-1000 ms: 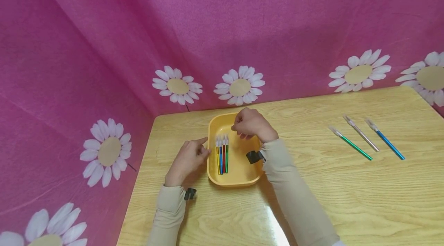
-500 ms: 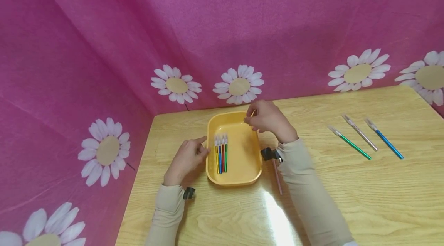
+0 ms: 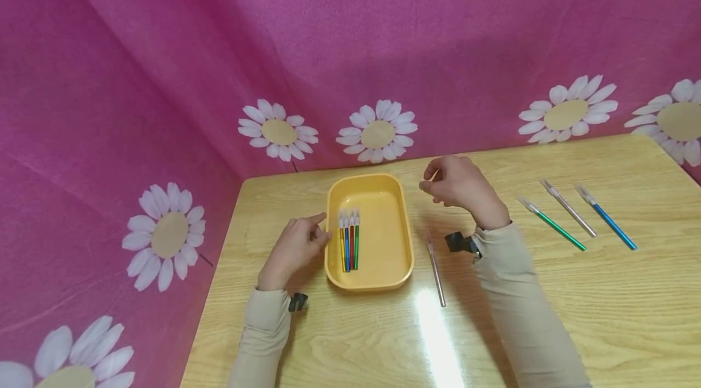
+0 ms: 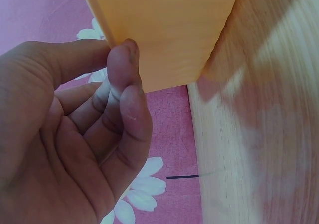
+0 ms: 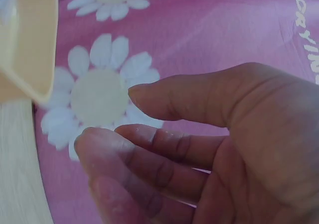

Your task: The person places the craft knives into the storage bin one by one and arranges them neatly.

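From my remote head view, a yellow plastic tray (image 3: 386,227) sits on a wood-grain desk (image 3: 515,315). Inside, along its left side, four capped craft knives lie close together, caps pointing away: a gold knife (image 3: 344,254), a blue knife (image 3: 347,256), a red knife (image 3: 352,248) and a green knife (image 3: 357,251). My left hand (image 3: 292,252) touches the tray's left wall, fingers loosely bent. My right hand (image 3: 462,184) hovers beyond the tray's right rim, holding nothing, its thumb and fingertips apart in a relaxed curve. Just beside the tray on the right lies a silvery-pink knife (image 3: 437,275). Farther right, well apart from the tray, I see a second green knife (image 3: 560,231), a pale metallic knife (image 3: 569,210) and a second blue knife (image 3: 613,225). Behind the desk hangs magenta cloth (image 3: 465,23) printed with white daisies (image 3: 378,132).
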Demonstrator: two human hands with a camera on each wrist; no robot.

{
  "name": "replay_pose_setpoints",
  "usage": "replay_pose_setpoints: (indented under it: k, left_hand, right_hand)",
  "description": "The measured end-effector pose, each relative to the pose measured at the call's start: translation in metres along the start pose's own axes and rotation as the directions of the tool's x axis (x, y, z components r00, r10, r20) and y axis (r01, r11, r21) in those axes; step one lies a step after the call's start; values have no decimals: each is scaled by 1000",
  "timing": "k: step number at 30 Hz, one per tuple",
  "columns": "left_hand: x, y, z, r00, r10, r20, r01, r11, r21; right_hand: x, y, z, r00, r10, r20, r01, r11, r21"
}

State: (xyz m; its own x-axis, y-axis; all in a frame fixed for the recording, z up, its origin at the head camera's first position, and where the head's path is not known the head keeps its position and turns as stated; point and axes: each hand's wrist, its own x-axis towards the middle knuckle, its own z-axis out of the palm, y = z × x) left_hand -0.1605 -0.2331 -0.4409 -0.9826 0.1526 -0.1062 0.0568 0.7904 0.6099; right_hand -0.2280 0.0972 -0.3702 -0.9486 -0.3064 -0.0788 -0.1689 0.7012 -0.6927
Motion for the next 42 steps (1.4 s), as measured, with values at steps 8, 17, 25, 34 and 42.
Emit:
replay_pose_setpoints:
  k: [8, 17, 25, 34, 42]
  left_hand:
    - [-1, -1, 0, 1000, 10, -5, -10, 1000, 2]
    - [0, -2, -1, 1000, 15, -14, -15, 1000, 16]
    - [2, -3, 1, 999, 44, -18, -44, 999, 10]
    - [3, -5, 3, 998, 57, -26, -57, 998, 10]
    - [2, -5, 3, 999, 27, -17, -27, 1000, 0]
  right_hand:
    - [-13, 25, -12, 999, 34, 2, -33, 998, -61]
    - [-17, 45, -1, 999, 35, 39, -29, 990, -139]
    - [-24, 54, 15, 997, 29, 73, -11, 972, -236]
    - [-35, 57, 42, 982, 74, 176, -22, 958, -285]
    - [-37, 61, 57, 965, 104, 242, -22, 948, -318]
